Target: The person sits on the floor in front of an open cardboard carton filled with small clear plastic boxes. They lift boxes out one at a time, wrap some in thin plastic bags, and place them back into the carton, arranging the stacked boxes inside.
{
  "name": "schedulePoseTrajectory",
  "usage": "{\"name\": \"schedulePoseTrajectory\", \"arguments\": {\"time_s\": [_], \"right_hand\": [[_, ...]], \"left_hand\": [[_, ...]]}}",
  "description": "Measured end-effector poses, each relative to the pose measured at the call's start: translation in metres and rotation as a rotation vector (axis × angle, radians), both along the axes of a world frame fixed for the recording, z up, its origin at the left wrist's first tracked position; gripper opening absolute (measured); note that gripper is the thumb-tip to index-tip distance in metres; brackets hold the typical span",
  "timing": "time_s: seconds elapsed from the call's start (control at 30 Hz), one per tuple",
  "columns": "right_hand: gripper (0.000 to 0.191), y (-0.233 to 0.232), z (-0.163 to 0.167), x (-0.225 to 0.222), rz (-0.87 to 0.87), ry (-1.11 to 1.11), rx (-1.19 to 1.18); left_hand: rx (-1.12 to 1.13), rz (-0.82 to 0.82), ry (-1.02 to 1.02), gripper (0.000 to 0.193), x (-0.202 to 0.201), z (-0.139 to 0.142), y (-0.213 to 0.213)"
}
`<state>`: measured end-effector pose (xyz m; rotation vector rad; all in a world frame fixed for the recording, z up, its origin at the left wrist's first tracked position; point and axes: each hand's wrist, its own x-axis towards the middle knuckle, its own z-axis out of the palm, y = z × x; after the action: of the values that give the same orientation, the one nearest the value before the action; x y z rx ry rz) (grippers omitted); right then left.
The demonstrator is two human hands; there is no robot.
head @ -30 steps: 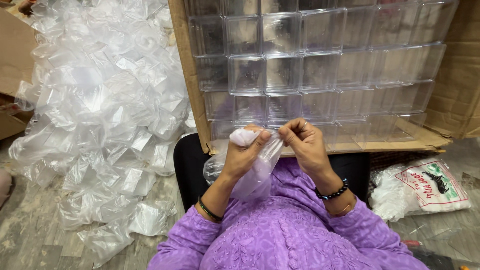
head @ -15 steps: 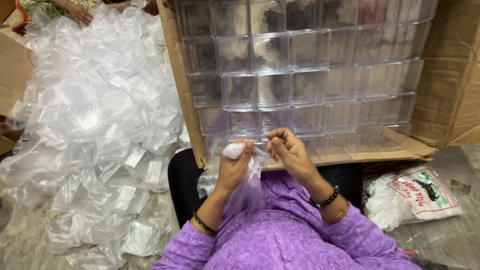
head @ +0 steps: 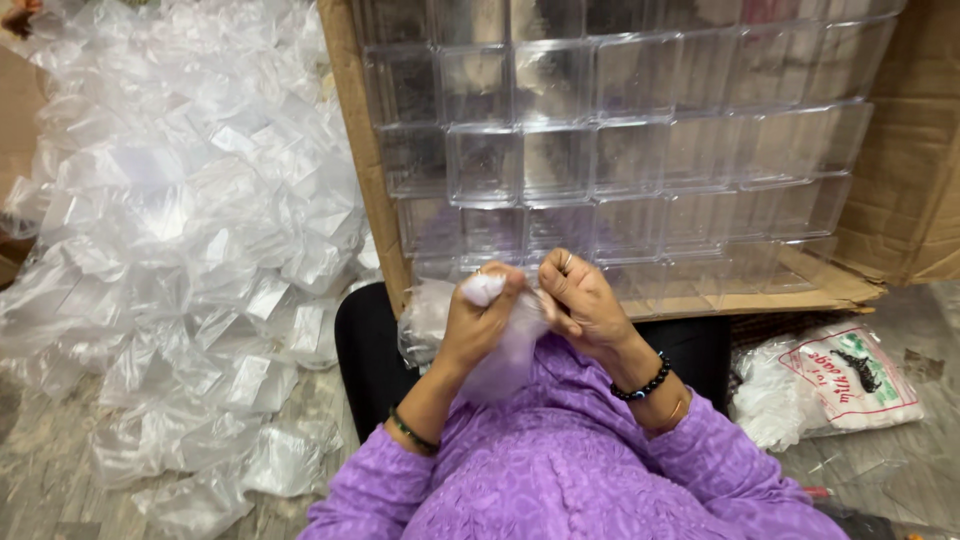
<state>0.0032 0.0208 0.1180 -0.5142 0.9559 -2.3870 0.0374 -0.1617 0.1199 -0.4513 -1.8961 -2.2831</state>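
Note:
My left hand [head: 478,318] and my right hand [head: 580,300] meet in front of my chest, both pinching a small clear plastic bag [head: 505,355] that hangs down over my purple clothes. A white wad [head: 483,288] shows at the top of the bag in my left fingers. Just beyond my hands stands an open cardboard box [head: 365,160] filled with rows of clear plastic boxes [head: 600,140].
A big heap of filled clear plastic bags [head: 190,240] covers the floor at left. A black seat or cushion [head: 370,360] lies under the box edge. At right lies a white printed bag [head: 830,385]. Another person's hand [head: 20,18] shows at top left.
My hands have stayed together on the bag, with the left fingers closing tighter over the white wad. The view has shifted slightly to the right.

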Motion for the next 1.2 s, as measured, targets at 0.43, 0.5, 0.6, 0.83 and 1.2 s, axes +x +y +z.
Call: {"name": "schedulePoseTrajectory", "arguments": {"time_s": [0.43,0.5,0.6,0.83,1.2], "right_hand": [[0.021,0.056,0.085,-0.142,-0.605,0.625,0.957],[0.019,0.037,0.08,-0.182,-1.1,0.992,1.184],[0.022,0.011,0.077,-0.229,-1.306,1.077,1.48],[0.028,0.003,0.096,-0.215,-1.255,0.719,0.863],[0.028,-0.127,-0.06,0.006,-0.377,0.325,0.565]], "left_hand": [[0.146,-0.204,-0.227,0.018,-0.152,0.083,-0.053],[0.048,-0.018,-0.192,0.019,-0.212,0.09,-0.034],[-0.16,0.223,-0.231,0.02,-0.272,0.09,-0.019],[0.123,0.127,-0.178,0.023,-0.274,0.097,-0.022],[0.432,0.25,-0.382,0.028,0.032,-0.038,-0.172]]}}
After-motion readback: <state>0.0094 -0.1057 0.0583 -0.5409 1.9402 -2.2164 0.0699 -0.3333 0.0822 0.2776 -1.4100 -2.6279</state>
